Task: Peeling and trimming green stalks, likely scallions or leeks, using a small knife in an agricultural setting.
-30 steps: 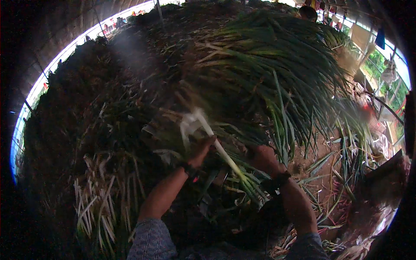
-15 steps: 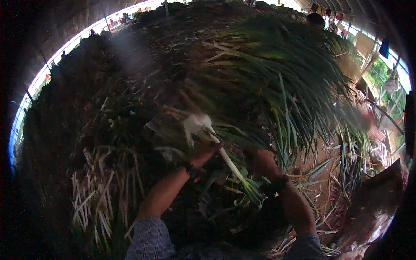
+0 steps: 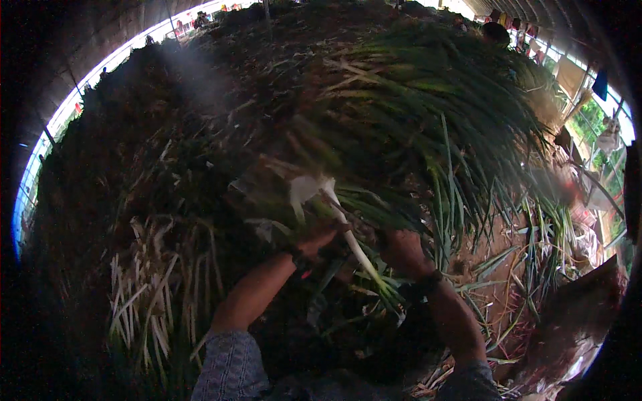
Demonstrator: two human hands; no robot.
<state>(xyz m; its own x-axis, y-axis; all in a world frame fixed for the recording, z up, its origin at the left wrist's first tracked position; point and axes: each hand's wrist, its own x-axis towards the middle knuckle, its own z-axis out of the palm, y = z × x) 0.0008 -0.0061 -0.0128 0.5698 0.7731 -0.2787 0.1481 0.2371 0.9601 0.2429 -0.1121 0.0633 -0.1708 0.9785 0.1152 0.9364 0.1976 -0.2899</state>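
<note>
The left hand point(image 3: 319, 239) is closed around a single scallion point(image 3: 348, 234), gripping its white stalk partway up; the pale root end sticks up and left of the fist, and the green leaves trail down and right between the two forearms. The right hand point(image 3: 401, 248) sits just beside it, pushed into the foot of a big heap of scallions point(image 3: 428, 127); its fingers are buried among the leaves, so whether they grip anything cannot be told. That heap fills the upper middle and right of the view and overhangs both hands, leaving little free room above or ahead of them. To the left lies a row of trimmed stalks point(image 3: 154, 294) with white ends, well apart from the hands, with dark ground between. Loose leaves and scraps point(image 3: 508, 294) cover the ground to the right. A brown sack point(image 3: 575, 327) lies at the lower right edge. Bright openings run along the far left and upper right rim.
</note>
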